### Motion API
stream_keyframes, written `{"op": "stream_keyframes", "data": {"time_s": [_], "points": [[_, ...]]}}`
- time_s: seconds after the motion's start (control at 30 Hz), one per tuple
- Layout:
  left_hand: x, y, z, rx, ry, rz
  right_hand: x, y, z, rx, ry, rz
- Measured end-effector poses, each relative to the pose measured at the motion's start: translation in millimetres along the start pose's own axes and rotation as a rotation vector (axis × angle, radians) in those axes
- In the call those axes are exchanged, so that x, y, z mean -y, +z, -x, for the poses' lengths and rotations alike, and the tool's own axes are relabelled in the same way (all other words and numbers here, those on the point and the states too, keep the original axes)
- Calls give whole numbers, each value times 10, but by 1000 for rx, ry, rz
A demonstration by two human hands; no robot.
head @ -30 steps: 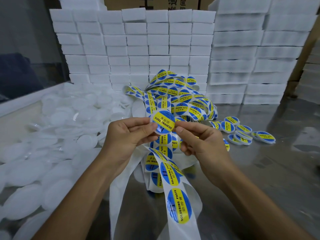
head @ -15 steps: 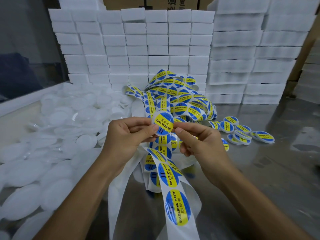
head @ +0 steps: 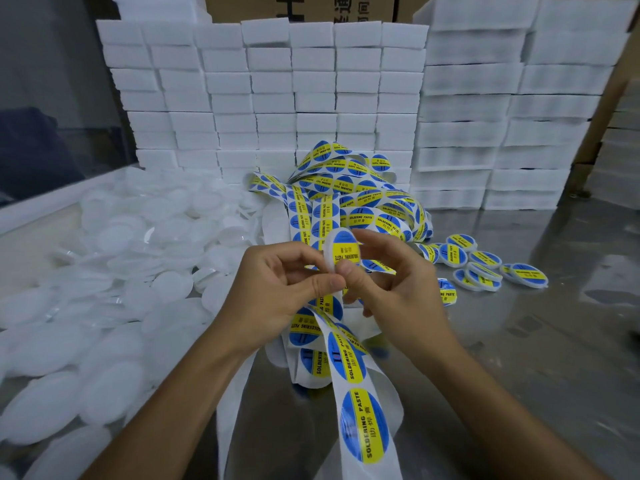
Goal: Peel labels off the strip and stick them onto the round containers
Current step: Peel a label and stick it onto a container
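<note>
Stacked white foam blocks [head: 311, 98] form a wall across the back of the steel worktop [head: 519, 358], from ten to two o'clock, with cardboard cartons [head: 301, 6] behind them. A heap of unlabelled white round containers [head: 114, 271] covers the worktop from seven to ten o'clock. A tangled label strip [head: 360, 199] bearing blue and yellow "SOLDERING PASTE" labels lies piled at twelve o'clock and trails down between the forearms to six o'clock. A group of labelled containers [head: 485, 268] lies flat at two to three o'clock, well apart from the unlabelled heap. At centre, the left hand [head: 277, 292] pinches the strip between thumb and fingers just below the held item. The right hand [head: 398, 292] grips one round container [head: 341, 249], tilted on edge with a label on its face, thumb at its lower rim and fingers curled behind it. This container is raised above the worktop, touching both thumbs.
</note>
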State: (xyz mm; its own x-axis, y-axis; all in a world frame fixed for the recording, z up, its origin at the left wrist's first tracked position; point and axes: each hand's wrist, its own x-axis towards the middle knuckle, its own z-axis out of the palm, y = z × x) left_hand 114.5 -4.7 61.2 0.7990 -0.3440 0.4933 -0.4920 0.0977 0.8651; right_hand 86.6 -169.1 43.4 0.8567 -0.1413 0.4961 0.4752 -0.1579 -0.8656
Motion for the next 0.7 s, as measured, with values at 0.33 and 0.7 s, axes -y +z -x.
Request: {"op": "stream_keyframes", "data": {"time_s": [0.33,0.7], "points": [[15,38,4,26,-55,66,5,-20,-54,-70,-73,-137],[54,15,4,67,8,-32,23,37,-20,-95,8,-107]]}}
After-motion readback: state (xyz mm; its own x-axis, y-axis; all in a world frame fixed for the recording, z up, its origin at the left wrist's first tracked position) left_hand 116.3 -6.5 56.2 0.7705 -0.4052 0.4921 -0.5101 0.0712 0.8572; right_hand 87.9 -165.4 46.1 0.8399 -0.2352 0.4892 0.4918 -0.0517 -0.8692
